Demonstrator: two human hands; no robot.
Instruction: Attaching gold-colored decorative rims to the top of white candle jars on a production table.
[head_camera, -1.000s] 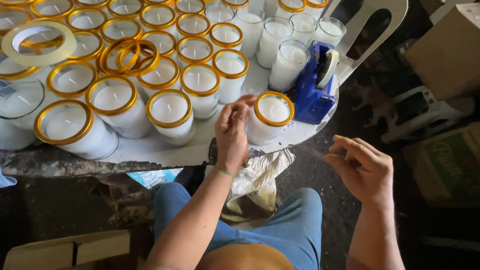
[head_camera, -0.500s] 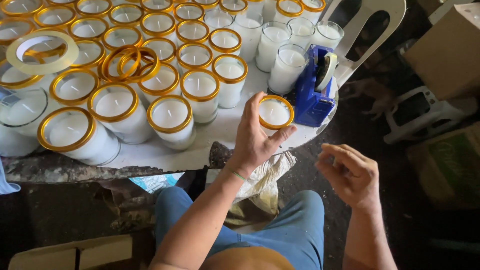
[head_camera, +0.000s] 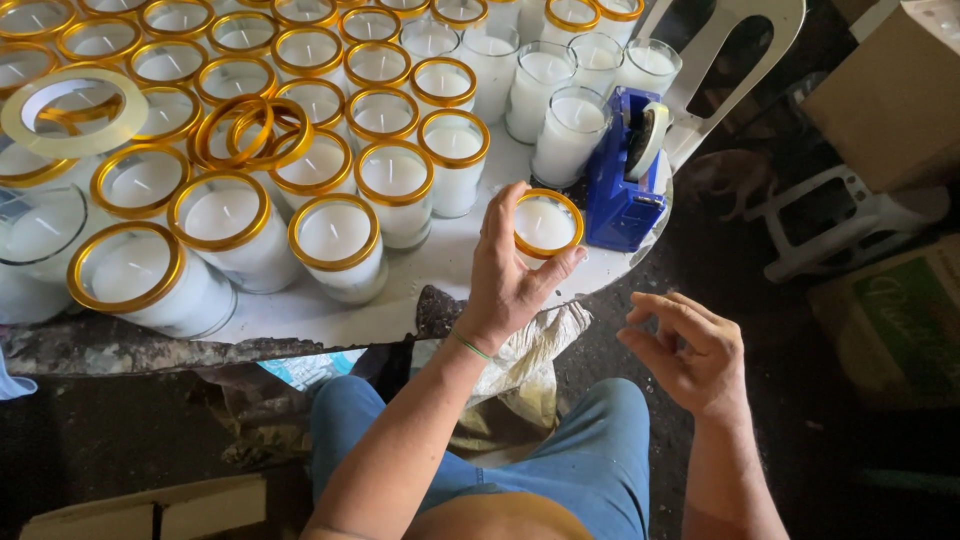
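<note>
Since a second ago we've lifted a gold-rimmed candle glass in our left hand, beside the blue tape dispenser; right hand hangs empty, fingers loosely curled.

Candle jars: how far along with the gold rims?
Done: most candle jars on the table carry gold rims. In hand: the left hand grips a rimmed jar beside the blue tape dispenser; the right hand is empty. Left: a few plain jars behind the dispenser, with loose gold rings lying atop the jars.
</note>
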